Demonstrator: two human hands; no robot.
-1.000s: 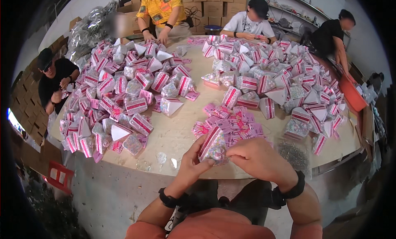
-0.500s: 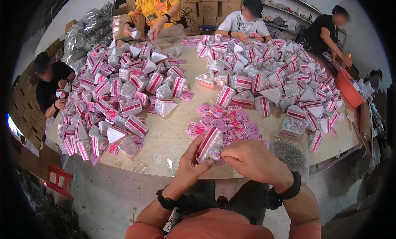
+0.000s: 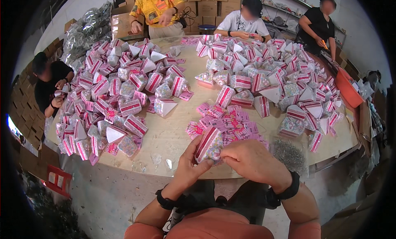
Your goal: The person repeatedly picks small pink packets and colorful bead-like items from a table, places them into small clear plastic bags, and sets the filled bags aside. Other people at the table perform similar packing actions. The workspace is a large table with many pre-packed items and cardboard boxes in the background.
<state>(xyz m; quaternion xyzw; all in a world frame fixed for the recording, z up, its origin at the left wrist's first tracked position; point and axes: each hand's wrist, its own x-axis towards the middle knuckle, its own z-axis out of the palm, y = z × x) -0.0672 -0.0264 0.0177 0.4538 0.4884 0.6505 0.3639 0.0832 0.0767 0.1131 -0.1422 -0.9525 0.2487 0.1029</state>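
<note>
My left hand is closed around a wedge-shaped toy cake slice, white with dark pink stripes and a speckled pastel face. It is held up over the table's near edge. My right hand pinches at the slice's right side, its knuckles turned up. What those fingertips grip, if anything, is hidden. Just beyond both hands lies a spread of small pink printed cards. Beside my right hand, many small metal pieces sit on clear plastic.
Heaps of similar cake slices cover the table at left and right. An orange tub stands at the right edge. Several people work around the table. Clear plastic bags pile up behind; a red stool is at lower left.
My hands and the slice have barely moved. At the back, the person in yellow has emptied the hand that held a white item. The person at far right has straightened up, away from the tub.
</note>
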